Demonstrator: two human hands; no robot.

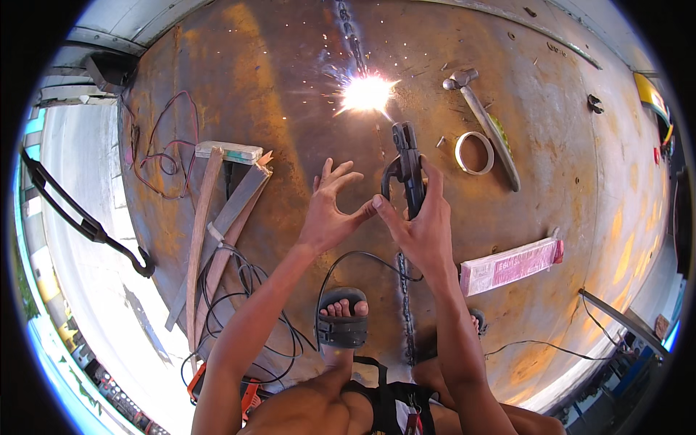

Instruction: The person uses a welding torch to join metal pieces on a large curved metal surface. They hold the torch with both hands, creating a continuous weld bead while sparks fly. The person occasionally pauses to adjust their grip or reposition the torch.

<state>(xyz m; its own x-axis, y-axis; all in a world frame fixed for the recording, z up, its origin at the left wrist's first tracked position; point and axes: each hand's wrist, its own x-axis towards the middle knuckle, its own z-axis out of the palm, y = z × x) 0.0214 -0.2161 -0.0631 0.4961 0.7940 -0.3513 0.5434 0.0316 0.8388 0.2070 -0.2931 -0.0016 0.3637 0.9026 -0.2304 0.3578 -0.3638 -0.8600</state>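
Observation:
My right hand (424, 225) is wrapped round a black welding electrode holder (410, 163), which points away from me. At the tip of its rod burns a bright white arc (367, 93), throwing sparks over the rusty steel plate (290, 130). The glare hides the rod's end and the metal right under it. A dark weld seam (349, 32) runs beyond the arc, and another stretch of seam (406, 312) lies nearer me. My left hand (330, 206) is held up with fingers spread and holds nothing; its thumb tip meets or nearly meets my right hand.
Right of the arc lie a hammer (482, 123) and a tape-like ring (475, 153). A pink-and-white box (511, 266) sits nearer. At left are wooden strips (205, 239), a power strip (230, 151) and coiled black cable (250, 279). My sandalled foot (342, 319) rests beside the seam.

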